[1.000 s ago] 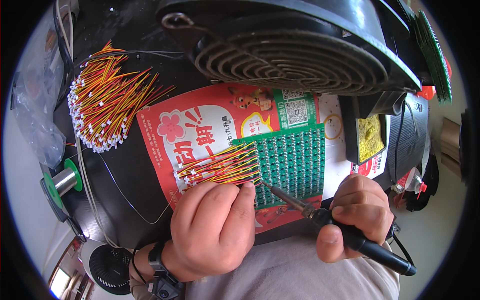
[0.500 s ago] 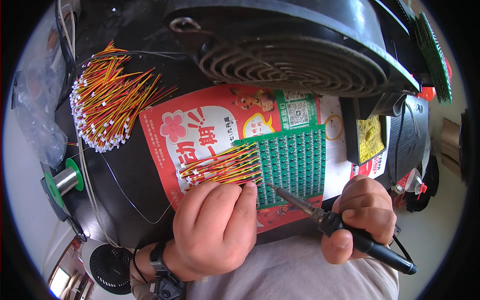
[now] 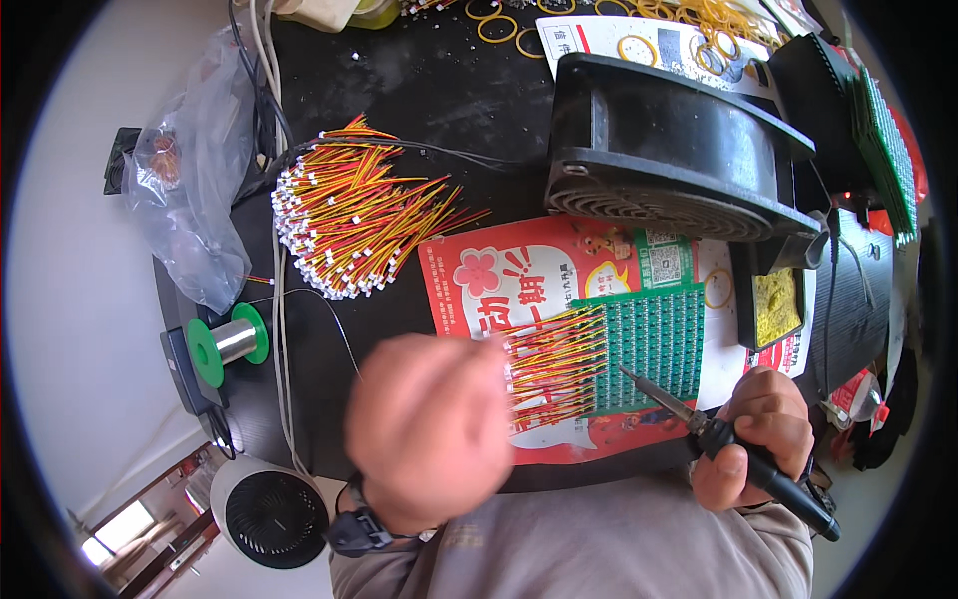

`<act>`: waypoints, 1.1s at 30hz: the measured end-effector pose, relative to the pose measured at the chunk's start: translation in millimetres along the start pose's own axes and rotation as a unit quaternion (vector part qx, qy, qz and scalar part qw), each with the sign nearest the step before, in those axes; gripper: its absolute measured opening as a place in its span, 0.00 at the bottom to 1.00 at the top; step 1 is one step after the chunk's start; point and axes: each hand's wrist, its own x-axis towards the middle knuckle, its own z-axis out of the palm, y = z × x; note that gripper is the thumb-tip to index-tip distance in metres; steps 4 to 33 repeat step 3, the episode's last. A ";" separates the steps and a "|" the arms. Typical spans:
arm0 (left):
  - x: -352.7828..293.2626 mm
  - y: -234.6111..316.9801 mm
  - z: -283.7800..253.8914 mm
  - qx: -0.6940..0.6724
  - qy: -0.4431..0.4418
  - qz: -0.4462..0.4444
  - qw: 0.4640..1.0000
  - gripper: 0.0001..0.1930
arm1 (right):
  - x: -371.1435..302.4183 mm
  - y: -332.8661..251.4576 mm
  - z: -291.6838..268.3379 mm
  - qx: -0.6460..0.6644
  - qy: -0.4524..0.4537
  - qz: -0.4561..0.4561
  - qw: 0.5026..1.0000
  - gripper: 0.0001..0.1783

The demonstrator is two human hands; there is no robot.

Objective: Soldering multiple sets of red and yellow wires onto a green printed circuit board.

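My right hand (image 3: pixel 766 439) is closed around the black handle of a soldering iron (image 3: pixel 714 431). The iron's tip sits over the lower part of a green circuit board panel (image 3: pixel 654 344); whether it touches, I cannot tell. Several red, yellow and black wires with white connectors (image 3: pixel 554 364) lie side by side along the panel's left edge. Left of these wires is my left hand (image 3: pixel 429 434), smeared by motion, its fingers not readable. A thin solder wire runs from a green-ended solder spool (image 3: pixel 237 343) toward that hand. A large heap of the same connector wires (image 3: pixel 349 215) lies at the upper left.
A black fan (image 3: pixel 679 150) stands beyond the panel. Beside it is a yellow sponge in a black holder (image 3: pixel 778 307). The panel rests on a red printed sheet (image 3: pixel 459 275). Rubber bands (image 3: pixel 714 50) lie at the back, a plastic bag (image 3: pixel 195 190) at the left, stacked green boards (image 3: pixel 885 160) at the right.
My view has shifted, showing more of the table's far side. My left hand has moved away from the wire ends on the panel. The right hand still holds the soldering iron over it.
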 end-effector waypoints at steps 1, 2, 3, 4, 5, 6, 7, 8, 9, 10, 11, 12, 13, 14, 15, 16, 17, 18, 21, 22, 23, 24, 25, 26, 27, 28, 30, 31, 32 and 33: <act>0.7 -6.1 -2.5 0.055 0.060 -0.046 0.996 0.12 | 0.3 0.1 -0.4 0.003 -0.001 -0.004 1.000 0.16; 1.6 -15.5 -5.5 0.065 0.083 -0.105 0.989 0.11 | 0.0 0.2 -0.3 0.008 -0.009 -0.008 1.000 0.17; 4.0 -26.1 -8.9 0.078 0.091 -0.137 0.983 0.12 | 0.6 -0.7 1.9 0.015 -0.018 -0.014 1.000 0.17; 4.0 -26.1 -8.9 0.078 0.091 -0.137 0.983 0.12 | 0.6 -0.7 1.9 0.015 -0.018 -0.014 1.000 0.17; 4.0 -26.1 -8.9 0.078 0.091 -0.137 0.983 0.12 | 0.6 -0.7 1.9 0.015 -0.018 -0.014 1.000 0.17; 4.0 -26.1 -8.9 0.078 0.091 -0.137 0.983 0.12 | 0.6 -0.7 1.9 0.015 -0.018 -0.014 1.000 0.17; 4.0 -26.1 -8.9 0.078 0.091 -0.137 0.983 0.12 | 0.6 -0.7 1.9 0.015 -0.018 -0.014 1.000 0.17; 4.0 -26.1 -8.9 0.078 0.091 -0.137 0.983 0.12 | 0.6 -0.7 1.9 0.015 -0.018 -0.014 1.000 0.17; 4.0 -26.1 -8.9 0.078 0.091 -0.137 0.983 0.12 | 0.6 -0.7 1.9 0.015 -0.018 -0.014 1.000 0.17; 4.0 -26.1 -8.9 0.078 0.091 -0.137 0.983 0.12 | 0.6 -0.7 1.9 0.015 -0.018 -0.014 1.000 0.17; 4.0 -26.1 -8.9 0.078 0.091 -0.137 0.983 0.12 | 0.6 -0.7 1.9 0.015 -0.018 -0.014 1.000 0.17; 4.0 -26.1 -8.9 0.078 0.091 -0.137 0.983 0.12 | 0.6 -0.7 1.9 0.015 -0.018 -0.014 1.000 0.17; 4.0 -26.1 -8.9 0.078 0.091 -0.137 0.983 0.12 | 0.6 -0.7 1.9 0.015 -0.018 -0.014 1.000 0.17; 4.0 -26.1 -8.9 0.078 0.091 -0.137 0.983 0.12 | 0.6 -0.7 1.9 0.015 -0.018 -0.014 1.000 0.17; 4.0 -26.1 -8.9 0.078 0.091 -0.137 0.983 0.12 | 0.6 -0.7 1.9 0.015 -0.018 -0.014 1.000 0.17; 4.0 -26.1 -8.9 0.078 0.091 -0.137 0.983 0.12 | 0.6 -0.7 1.9 0.015 -0.018 -0.014 1.000 0.17; 4.0 -26.1 -8.9 0.078 0.091 -0.137 0.983 0.12 | 0.6 -0.7 1.9 0.015 -0.018 -0.014 1.000 0.17; 4.0 -26.1 -8.9 0.078 0.091 -0.137 0.983 0.12 | 0.6 -0.7 1.9 0.015 -0.018 -0.014 1.000 0.17; 4.0 -26.1 -8.9 0.078 0.091 -0.137 0.983 0.12 | 0.6 -0.7 1.9 0.015 -0.018 -0.014 1.000 0.17; 4.0 -26.1 -8.9 0.078 0.091 -0.137 0.983 0.12 | 0.6 -0.7 1.9 0.015 -0.018 -0.014 1.000 0.17; 4.0 -26.1 -8.9 0.078 0.091 -0.137 0.983 0.12 | 0.6 -0.7 1.9 0.015 -0.018 -0.014 1.000 0.17; 4.0 -26.1 -8.9 0.078 0.091 -0.137 0.983 0.12 | 0.6 -0.7 1.9 0.015 -0.018 -0.014 1.000 0.17; 4.0 -26.1 -8.9 0.078 0.091 -0.137 0.983 0.12 | 0.6 -0.7 1.9 0.015 -0.018 -0.014 1.000 0.17; 4.0 -26.1 -8.9 0.078 0.091 -0.137 0.983 0.12 | 0.6 -0.7 1.9 0.015 -0.018 -0.014 1.000 0.17; 4.0 -26.1 -8.9 0.078 0.091 -0.137 0.983 0.12 | 0.6 -0.7 1.9 0.015 -0.018 -0.014 1.000 0.17; 4.0 -26.1 -8.9 0.078 0.091 -0.137 0.983 0.12 | 0.6 -0.7 1.9 0.015 -0.018 -0.014 1.000 0.17; 4.0 -26.1 -8.9 0.078 0.091 -0.137 0.983 0.12 | 0.6 -0.7 1.9 0.015 -0.018 -0.014 1.000 0.17; 4.0 -26.1 -8.9 0.078 0.091 -0.137 0.983 0.12 | 0.6 -0.7 1.9 0.015 -0.018 -0.014 1.000 0.17; 4.0 -26.1 -8.9 0.078 0.091 -0.137 0.983 0.12 | 0.6 -0.7 1.9 0.015 -0.018 -0.014 1.000 0.17; 4.0 -26.1 -8.9 0.078 0.091 -0.137 0.983 0.12 | 0.6 -0.7 1.9 0.015 -0.018 -0.014 1.000 0.17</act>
